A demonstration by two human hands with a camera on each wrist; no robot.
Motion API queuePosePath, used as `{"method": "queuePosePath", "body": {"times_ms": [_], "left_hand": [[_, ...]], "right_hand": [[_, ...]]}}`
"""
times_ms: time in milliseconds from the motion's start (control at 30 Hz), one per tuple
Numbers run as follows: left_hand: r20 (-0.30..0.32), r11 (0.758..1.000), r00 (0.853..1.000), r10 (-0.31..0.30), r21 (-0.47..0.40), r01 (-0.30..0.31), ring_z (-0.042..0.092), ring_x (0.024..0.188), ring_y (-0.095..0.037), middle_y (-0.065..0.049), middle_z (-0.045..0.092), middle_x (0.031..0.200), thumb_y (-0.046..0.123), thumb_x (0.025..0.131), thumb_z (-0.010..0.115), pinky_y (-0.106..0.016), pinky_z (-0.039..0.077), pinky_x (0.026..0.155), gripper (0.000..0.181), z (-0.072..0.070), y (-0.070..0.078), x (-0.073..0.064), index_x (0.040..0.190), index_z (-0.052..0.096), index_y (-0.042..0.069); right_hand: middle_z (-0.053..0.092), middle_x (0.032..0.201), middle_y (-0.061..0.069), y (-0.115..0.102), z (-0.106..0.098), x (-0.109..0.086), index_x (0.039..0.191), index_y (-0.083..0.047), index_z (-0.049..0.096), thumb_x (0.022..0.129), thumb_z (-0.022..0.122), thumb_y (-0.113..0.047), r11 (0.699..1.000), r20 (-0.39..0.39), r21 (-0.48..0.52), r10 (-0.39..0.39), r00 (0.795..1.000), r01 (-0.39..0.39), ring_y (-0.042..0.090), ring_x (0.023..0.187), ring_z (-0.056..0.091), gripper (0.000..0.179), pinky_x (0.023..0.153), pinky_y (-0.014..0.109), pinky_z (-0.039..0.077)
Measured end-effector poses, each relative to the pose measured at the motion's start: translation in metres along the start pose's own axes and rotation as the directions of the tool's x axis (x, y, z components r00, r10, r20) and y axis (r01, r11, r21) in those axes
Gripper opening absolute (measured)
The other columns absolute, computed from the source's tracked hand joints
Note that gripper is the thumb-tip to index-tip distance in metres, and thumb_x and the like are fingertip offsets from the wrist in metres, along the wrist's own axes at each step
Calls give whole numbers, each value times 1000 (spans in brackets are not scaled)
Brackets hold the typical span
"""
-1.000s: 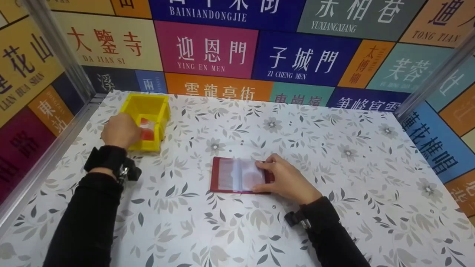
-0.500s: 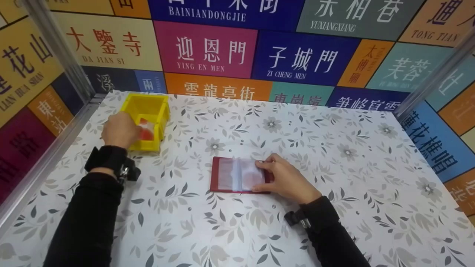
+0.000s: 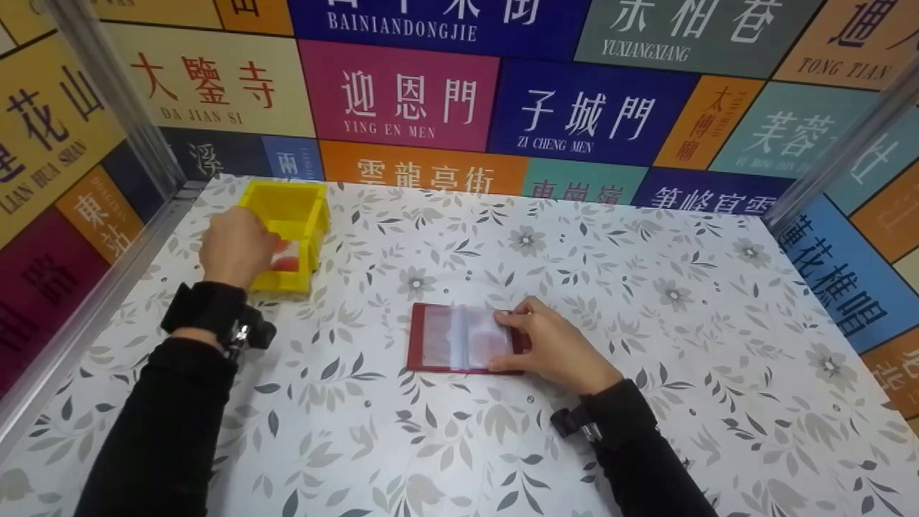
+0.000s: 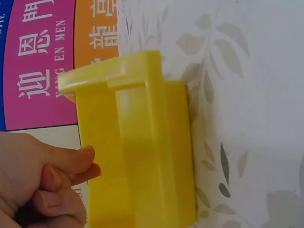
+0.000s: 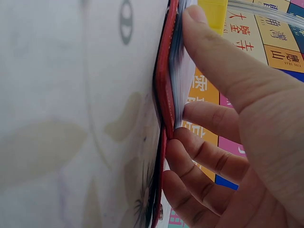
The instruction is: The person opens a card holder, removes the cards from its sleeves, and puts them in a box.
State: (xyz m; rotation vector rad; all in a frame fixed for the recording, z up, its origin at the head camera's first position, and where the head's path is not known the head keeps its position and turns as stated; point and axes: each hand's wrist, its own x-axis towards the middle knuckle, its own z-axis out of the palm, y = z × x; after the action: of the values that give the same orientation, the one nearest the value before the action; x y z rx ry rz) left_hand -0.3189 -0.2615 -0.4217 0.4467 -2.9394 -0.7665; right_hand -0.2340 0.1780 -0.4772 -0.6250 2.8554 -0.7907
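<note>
Booklet [image 3: 459, 337] is clamped by the right hand [image 3: 560, 348] and might fall closed if loosened; with fingers curled together, nothing visible is held by the left hand [image 3: 235, 248].

A wide lane crosses the desk [image 3: 366, 251] between the yellow bin [image 3: 314, 230] and the red booklet [image 3: 459, 341]; the bin's walls bar low entry from the side, its top stands open, but the left hand [image 3: 237, 245] crowds the front-left. Printed panels [image 3: 402, 100] stop reach behind.
</note>
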Motion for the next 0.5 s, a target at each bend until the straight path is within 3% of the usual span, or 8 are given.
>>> {"method": "queuePosePath", "body": {"times_ms": [200, 333, 500], "left_hand": [[-39, 994, 995, 87, -57, -89, 59, 57, -22, -16, 74, 82, 20, 103, 69, -34, 40, 56, 33, -4, 20, -21, 74, 66, 4], [-51, 983, 985, 167, -69, -170, 65, 70, -26, -19, 77, 90, 21, 102, 72, -36, 46, 63, 25, 0, 37, -41, 85, 74, 2], [19, 966, 969, 247, -77, -245, 65, 84, -32, -19, 77, 101, 20, 100, 74, -42, 51, 80, 18, 14, 60, -71, 96, 76, 2]], "right_hand": [[54, 109, 3, 0, 0, 0, 149, -9, 62, 78, 95, -48, 1000, 3, -6, 4, 1000, -4, 15, 93, 50, 88, 81, 30, 44], [54, 109, 3, 0, 0, 1, 149, -8, 62, 78, 95, -47, 1000, 6, -3, 10, 1000, -10, 15, 93, 50, 88, 81, 30, 44], [54, 109, 3, 0, 0, 1, 150, -9, 61, 78, 95, -47, 1000, 14, 9, 22, 1000, -22, 16, 94, 50, 88, 81, 30, 44]]}}
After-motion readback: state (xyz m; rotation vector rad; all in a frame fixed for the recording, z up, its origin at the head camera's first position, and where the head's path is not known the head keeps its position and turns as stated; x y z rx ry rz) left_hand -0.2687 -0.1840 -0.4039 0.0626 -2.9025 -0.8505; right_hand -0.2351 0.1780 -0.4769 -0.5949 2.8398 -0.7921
